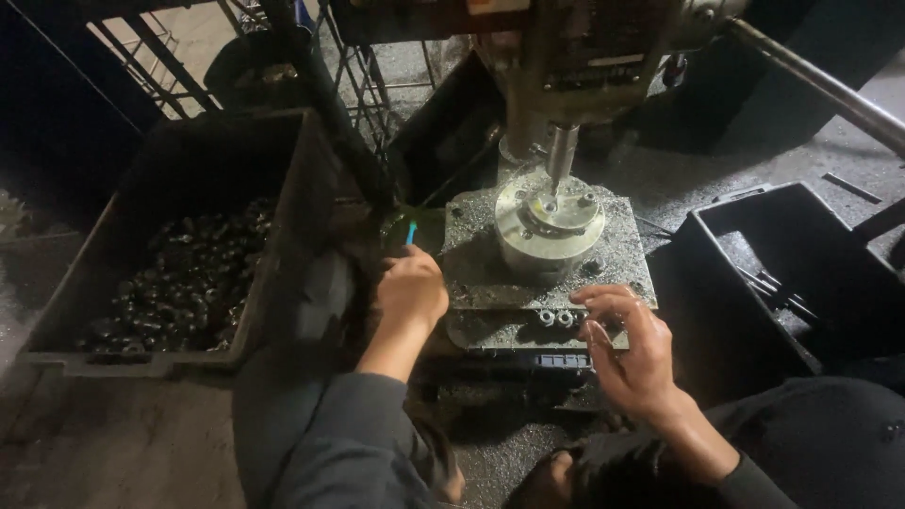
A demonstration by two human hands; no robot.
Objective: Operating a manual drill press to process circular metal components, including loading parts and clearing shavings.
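- Fingers of my left hand (pixel 412 287) are curling into a closed grip round a thin tool with a blue-green tip (pixel 411 232); the tip is sticking up at 12 o'clock from the knuckles, just off the left edge of the drill table (pixel 476 273).
- I am holding my right hand (pixel 630 349) loose and unclenched, fingers spread, at the front edge of the table; its fingertips (pixel 592 300) are touching or all but touching the two small metal nuts (pixel 555 319) lying side by side there. I cannot tell whether it is pinching one.
- I am seeing the round steel fixture (pixel 550 221) sitting mid-table, at 12 o'clock from the nuts, with a small part on top.
- I am watching the drill spindle (pixel 560 155) hanging straight over the fixture, its bit meeting the small part.
- I am noting the dark bin of black metal parts (pixel 179 273) lying at 9 o'clock from my left hand, well apart.
- I am noting a second black bin (pixel 801 264) at 3 o'clock from the table, with a few dark pieces inside.
- I am seeing the machine's long lever (pixel 820 85) running off at 2 o'clock.
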